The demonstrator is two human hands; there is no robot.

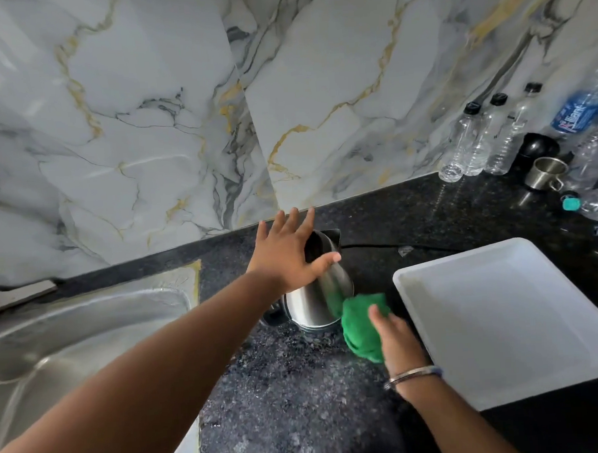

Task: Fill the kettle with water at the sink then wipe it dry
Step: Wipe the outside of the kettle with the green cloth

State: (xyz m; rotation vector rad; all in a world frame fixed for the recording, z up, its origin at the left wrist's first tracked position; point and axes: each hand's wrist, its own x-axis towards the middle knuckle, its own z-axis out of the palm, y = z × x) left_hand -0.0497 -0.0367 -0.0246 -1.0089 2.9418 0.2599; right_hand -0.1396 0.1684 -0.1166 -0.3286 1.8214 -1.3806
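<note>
A steel kettle (319, 297) with a black lid stands on the dark granite counter (291, 398), just right of the sink (72, 332). My left hand (288, 250) lies flat on the kettle's lid with its fingers spread, the thumb over the steel side. My right hand (395, 338) grips a green cloth (358, 323) and presses it against the kettle's lower right side. The cloth's green shows mirrored in the steel. The kettle's handle is mostly hidden under my left wrist.
A white tray (510, 316) lies close to the right of the cloth. Several clear plastic bottles (475, 140), a steel cup (545, 174) and a black object stand at the back right. A black cord runs behind the kettle. Marble wall panels rise behind the counter.
</note>
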